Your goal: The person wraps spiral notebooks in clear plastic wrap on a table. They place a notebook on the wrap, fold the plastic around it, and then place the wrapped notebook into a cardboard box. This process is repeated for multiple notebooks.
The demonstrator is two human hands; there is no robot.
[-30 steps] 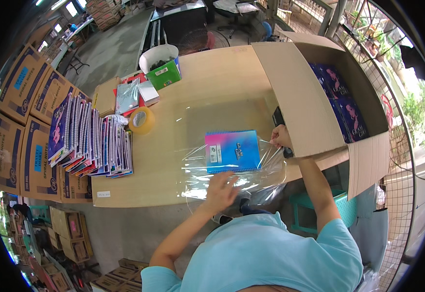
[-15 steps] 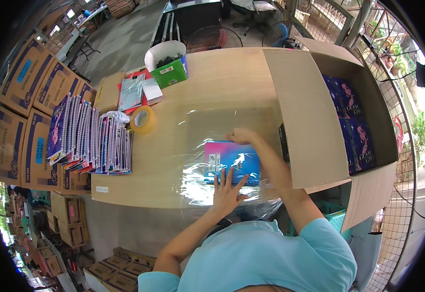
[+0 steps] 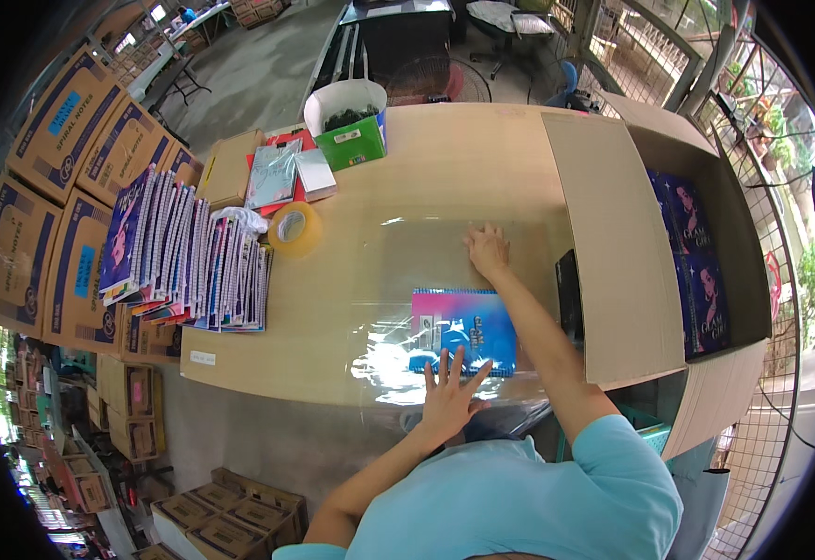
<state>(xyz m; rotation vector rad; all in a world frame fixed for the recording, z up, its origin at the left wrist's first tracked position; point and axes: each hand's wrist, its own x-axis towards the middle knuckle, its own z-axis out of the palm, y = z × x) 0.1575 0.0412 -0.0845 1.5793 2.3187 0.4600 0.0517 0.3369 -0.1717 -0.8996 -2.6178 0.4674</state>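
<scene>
A pink-and-blue spiral notebook [image 3: 491, 322] lies near the table's front edge, amid shiny clear plastic film [image 3: 379, 350]. Whether more notebooks are stacked beneath it cannot be made out. My left hand [image 3: 449, 397] rests with spread fingers on the notebook's near edge and the film there, holding nothing. Beyond the notebook's far edge, my right hand [image 3: 489, 250] lies on the film-covered tabletop, fingers extended and slightly apart. My right forearm passes just right of the notebook.
An open carton [image 3: 618, 252] holding dark purple notebooks stands at right, with a black object [image 3: 570, 294] beside its flap. Spiral notebooks [image 3: 179, 243] stand in rows at left, near tape [image 3: 293, 227] and a green-white box [image 3: 356, 140]. Cartons [image 3: 20, 252] are stacked farther left.
My right hand has moved away from the notebook's far edge, farther across the table, and its fingers have extended. My left hand stays at the near edge. The view has shifted slightly.
</scene>
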